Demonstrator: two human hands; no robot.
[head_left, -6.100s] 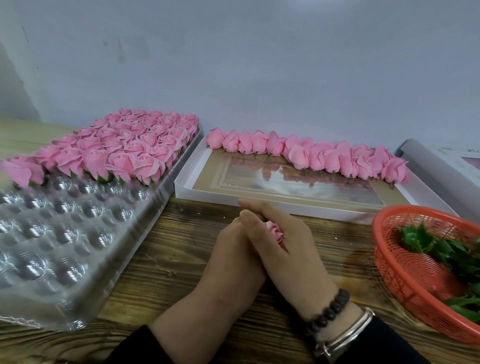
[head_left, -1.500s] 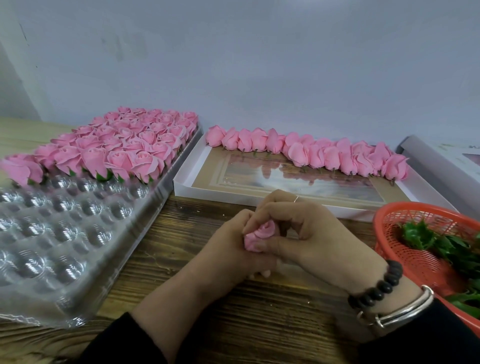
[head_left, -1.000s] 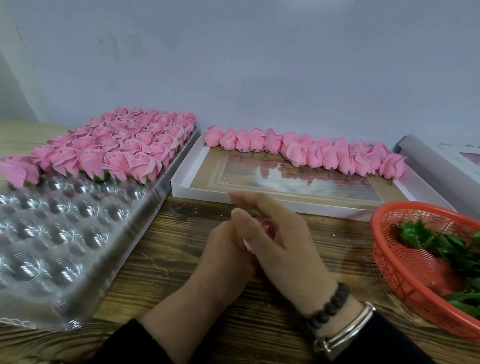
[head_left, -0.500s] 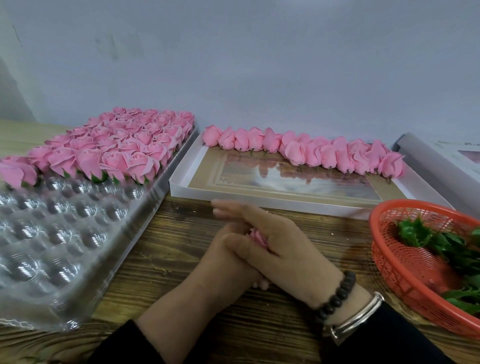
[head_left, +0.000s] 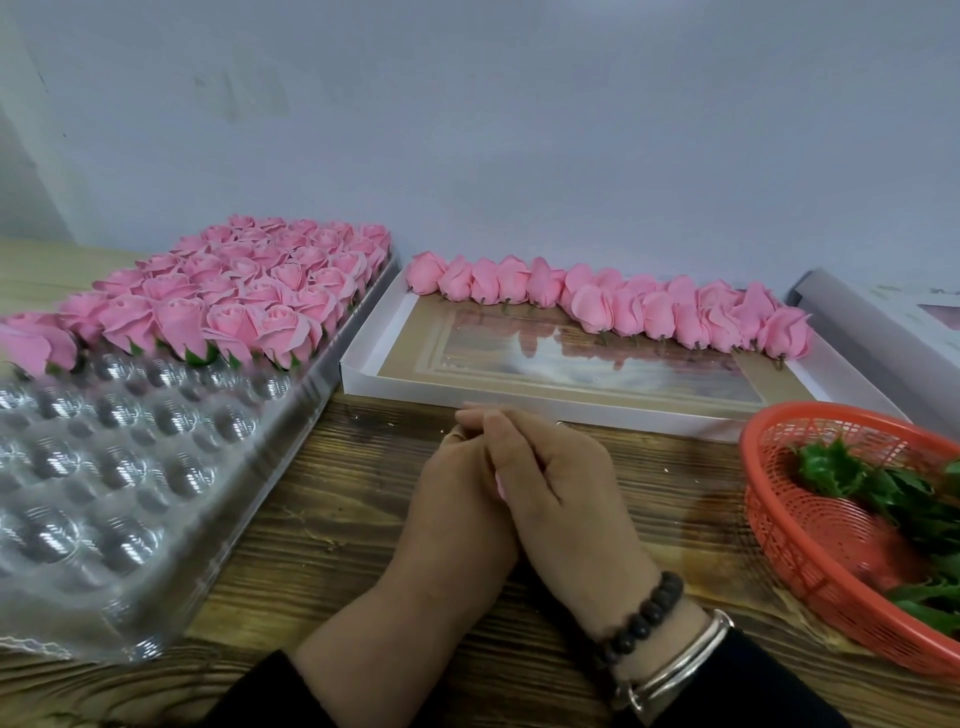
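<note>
My two hands meet over the wooden table (head_left: 332, 525), just in front of the white box. My left hand (head_left: 457, 504) is curled around a small pink rose (head_left: 502, 487), of which only a thin sliver shows between the hands. My right hand (head_left: 563, 493) lies over the left with its fingers stretched forward, pressing on the rose. The rest of the flower is hidden between the palms.
A clear plastic blister tray (head_left: 119, 467) at the left has pink roses (head_left: 249, 296) filling its far half. A shallow white box (head_left: 363, 364) behind my hands holds a row of roses (head_left: 623, 312). An orange basket (head_left: 774, 525) of green leaves (head_left: 857, 478) stands at the right, with another white box (head_left: 852, 322) behind it.
My right hand has slid back over the left, and its fingers now cover the rose almost fully. Earlier its fingertips pinched the exposed rose at the top.
</note>
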